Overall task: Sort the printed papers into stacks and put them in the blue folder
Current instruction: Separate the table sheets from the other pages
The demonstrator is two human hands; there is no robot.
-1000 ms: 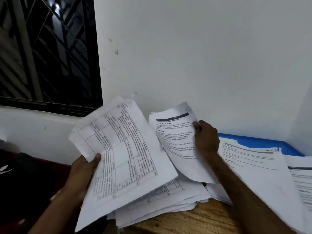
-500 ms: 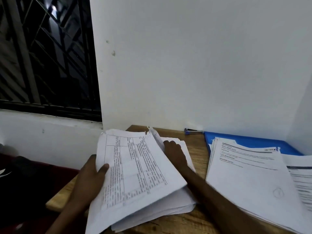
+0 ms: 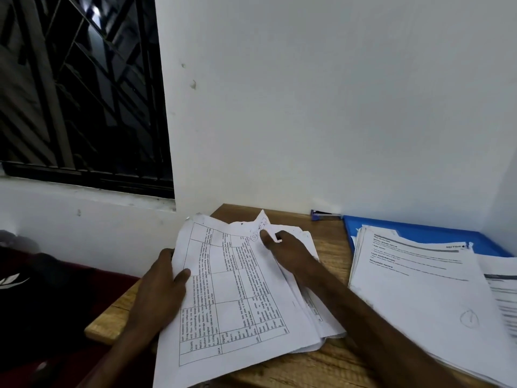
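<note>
Currently both hands are on the left pile of printed papers (image 3: 237,298), which lies on the wooden table (image 3: 330,365) with its near corner hanging past the table edge. The top sheet carries a ruled grid of text, turned sideways to the viewer.

Left hand (image 3: 165,289) grips the pile's left edge: thumb curled over the top sheet, remaining fingers hidden underneath.

Right hand (image 3: 288,250) lies across the far right part of the pile, fingers fairly straight and one fingertip against an upturned corner bearing pen marks. Whether it pinches that corner or only touches it, I cannot tell.

A second stack of papers (image 3: 419,289) sits well to the right of the pile, bare wood between them. It rests on the blue folder (image 3: 419,231), which lies flat against the white wall (image 3: 335,107) with only its far edge showing.

A small stapler (image 3: 324,215) lies by the wall, just beside the folder's left corner.

Barred window (image 3: 84,93) upper left, dark outside.
</note>
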